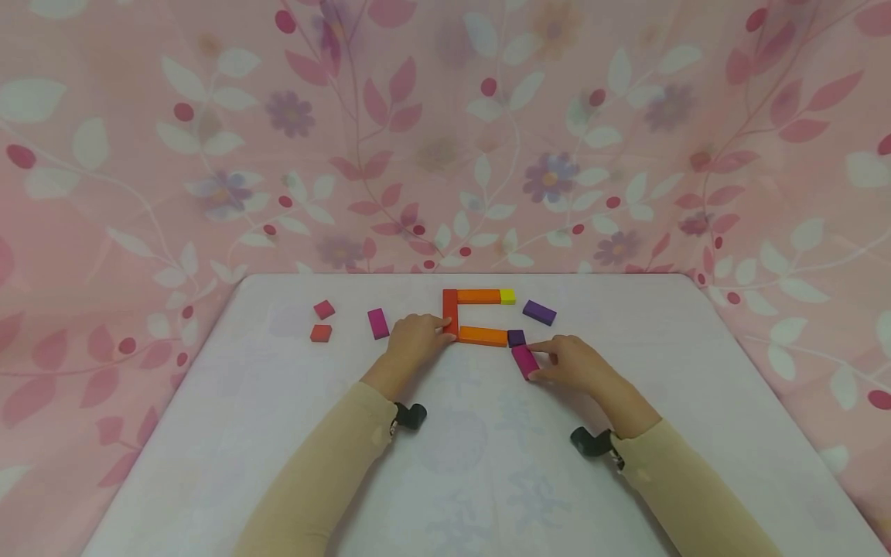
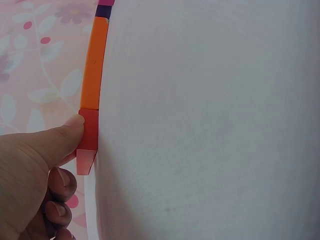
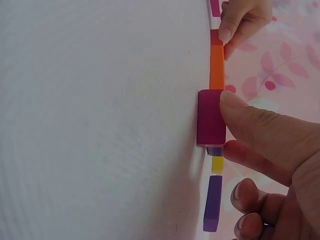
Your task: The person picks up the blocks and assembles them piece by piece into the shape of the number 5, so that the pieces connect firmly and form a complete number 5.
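Observation:
My left hand (image 1: 414, 340) holds the near end of a long red block (image 1: 450, 303) with thumb and forefinger; the left wrist view shows the thumb against this red block (image 2: 89, 129). Two orange blocks, the far one (image 1: 479, 296) and the near one (image 1: 483, 336), extend rightward from it. A small yellow block (image 1: 507, 297) ends the far row, a small dark purple block (image 1: 516, 337) the near one. Between thumb and forefinger my right hand (image 1: 574, 363) pinches a magenta block (image 1: 524, 362), slanted beside the dark purple one; its broad face (image 3: 211, 117) fills the middle of the right wrist view.
A purple block (image 1: 539, 312) lies at an angle right of the yellow one. Left of my left hand are another magenta block (image 1: 378, 323) and two small reddish blocks, one farther (image 1: 324, 309) and one nearer (image 1: 321, 333). A white cloth covers the table (image 1: 445, 464); floral fabric (image 1: 445, 139) hangs behind.

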`<action>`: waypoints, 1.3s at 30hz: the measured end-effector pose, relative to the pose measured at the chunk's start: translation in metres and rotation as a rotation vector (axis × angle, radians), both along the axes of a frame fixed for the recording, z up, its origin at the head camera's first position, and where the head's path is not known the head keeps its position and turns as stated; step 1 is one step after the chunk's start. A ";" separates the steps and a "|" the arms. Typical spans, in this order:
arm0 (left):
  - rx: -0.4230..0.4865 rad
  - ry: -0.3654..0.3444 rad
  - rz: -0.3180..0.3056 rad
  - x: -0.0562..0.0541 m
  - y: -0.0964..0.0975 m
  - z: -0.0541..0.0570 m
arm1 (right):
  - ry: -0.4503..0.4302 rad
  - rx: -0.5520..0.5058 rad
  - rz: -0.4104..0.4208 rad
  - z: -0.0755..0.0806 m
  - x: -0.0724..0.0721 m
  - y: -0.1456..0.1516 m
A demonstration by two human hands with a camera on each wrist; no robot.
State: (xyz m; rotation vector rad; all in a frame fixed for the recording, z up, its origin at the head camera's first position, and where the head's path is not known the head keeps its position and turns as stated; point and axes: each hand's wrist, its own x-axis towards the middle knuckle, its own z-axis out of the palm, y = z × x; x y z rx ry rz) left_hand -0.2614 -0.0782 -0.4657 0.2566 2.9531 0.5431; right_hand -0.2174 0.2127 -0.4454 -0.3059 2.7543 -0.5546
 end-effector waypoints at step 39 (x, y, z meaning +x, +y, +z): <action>0.053 0.005 0.003 0.000 0.000 -0.001 | 0.009 -0.029 0.009 0.002 0.001 0.002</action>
